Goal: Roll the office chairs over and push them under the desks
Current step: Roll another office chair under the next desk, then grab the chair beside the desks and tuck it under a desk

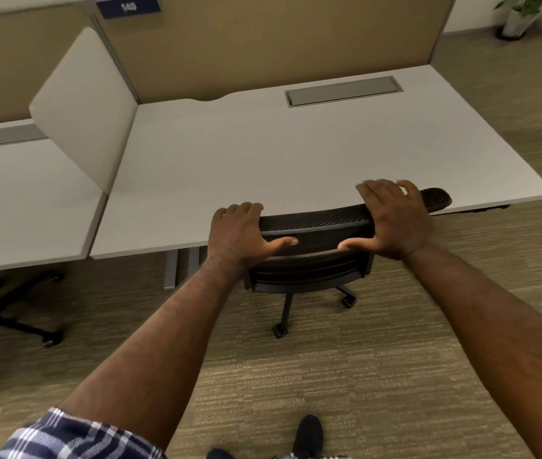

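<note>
My left hand (238,235) and my right hand (392,220) both rest on the top edge of the black mesh office chair (312,240). My fingers lie flat and spread over the top, and my thumbs press on the near side of the back. They are not curled tight around it. The chair sits at the front edge of the big white counter (296,150), with its seat hidden under the top and its wheels on the tan carpet (329,376). Another black chair base (4,313) stands off to the left, by the next white counter (21,210). Behind them is a tan wall panel (263,44).
</note>
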The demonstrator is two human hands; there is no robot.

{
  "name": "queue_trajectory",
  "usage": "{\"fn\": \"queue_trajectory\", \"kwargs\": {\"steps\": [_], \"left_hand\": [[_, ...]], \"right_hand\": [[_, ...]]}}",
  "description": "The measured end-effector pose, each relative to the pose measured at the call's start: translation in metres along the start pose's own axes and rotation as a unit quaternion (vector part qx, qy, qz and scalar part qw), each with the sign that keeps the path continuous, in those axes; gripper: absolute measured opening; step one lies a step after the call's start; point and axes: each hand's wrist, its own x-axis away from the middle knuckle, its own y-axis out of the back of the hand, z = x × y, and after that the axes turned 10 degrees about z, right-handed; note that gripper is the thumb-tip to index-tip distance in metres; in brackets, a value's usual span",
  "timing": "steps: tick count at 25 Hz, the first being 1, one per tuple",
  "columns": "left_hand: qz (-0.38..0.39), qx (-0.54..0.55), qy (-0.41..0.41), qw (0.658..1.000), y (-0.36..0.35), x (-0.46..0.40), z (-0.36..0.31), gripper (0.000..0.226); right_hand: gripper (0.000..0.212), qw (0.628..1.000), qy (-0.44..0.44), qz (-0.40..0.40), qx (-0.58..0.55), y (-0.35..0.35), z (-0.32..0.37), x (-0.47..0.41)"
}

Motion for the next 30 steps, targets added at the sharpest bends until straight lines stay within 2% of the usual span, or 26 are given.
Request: {"fn": "queue_trajectory", "kwargs": {"steps": [2,5,6,10,12,13,15,18,20,21,23,25,27,30], "left_hand": [[-0.01,-0.002,0.006,1.0,0.007,0.007,0.012,0.106],[-0.039,-0.015,0.062,0.997,0.02,0.051,0.062,0.107],[-0.032,-0.018,0.067,0.997,0.022,0.054,0.067,0.108],[-0.055,-0.051,0.2,0.977,0.033,0.142,0.16,0.109],[-0.048,-0.058,0.225,0.972,0.032,0.173,0.188,0.107],[-0.057,-0.056,0.26,0.962,0.031,0.2,0.211,0.106],[-0.063,-0.054,0.319,0.944,0.027,0.25,0.251,0.107],[-0.051,-0.039,0.359,0.931,0.018,0.296,0.281,0.108],[-0.06,-0.027,0.405,0.912,0.013,0.353,0.316,0.108],[-0.062,-0.026,0.407,0.911,0.01,0.361,0.32,0.108],[-0.081,-0.016,0.451,0.889,0.005,0.416,0.347,0.108],[-0.091,-0.009,0.495,0.864,0.003,0.461,0.37,0.109],[-0.082,-0.005,0.515,0.853,-0.001,0.485,0.378,0.11],[-0.081,0.011,0.578,0.812,-0.007,0.536,0.412,0.11]], "right_hand": [[0.124,1.0,0.013,-0.021,0.002,0.009,0.026,-0.014],[0.123,0.995,0.091,-0.038,-0.011,0.022,0.096,-0.041],[0.123,0.995,0.087,-0.047,-0.016,0.027,0.1,-0.046],[0.121,0.978,0.2,-0.064,-0.018,0.04,0.207,-0.082],[0.117,0.973,0.223,-0.059,-0.015,0.045,0.245,-0.093],[0.114,0.965,0.26,-0.031,-0.011,0.044,0.28,-0.099],[0.109,0.952,0.305,-0.027,0.005,0.043,0.35,-0.105],[0.105,0.943,0.333,0.007,0.001,0.038,0.402,-0.107],[0.105,0.925,0.378,-0.006,0.028,0.035,0.469,-0.105],[0.106,0.925,0.38,-0.008,0.021,0.036,0.477,-0.106],[0.105,0.909,0.415,0.018,0.024,0.039,0.543,-0.106],[0.102,0.889,0.456,0.001,0.039,0.039,0.607,-0.105],[0.098,0.878,0.479,0.005,0.026,0.038,0.642,-0.103],[0.095,0.842,0.537,0.007,0.041,0.035,0.729,-0.107]]}}
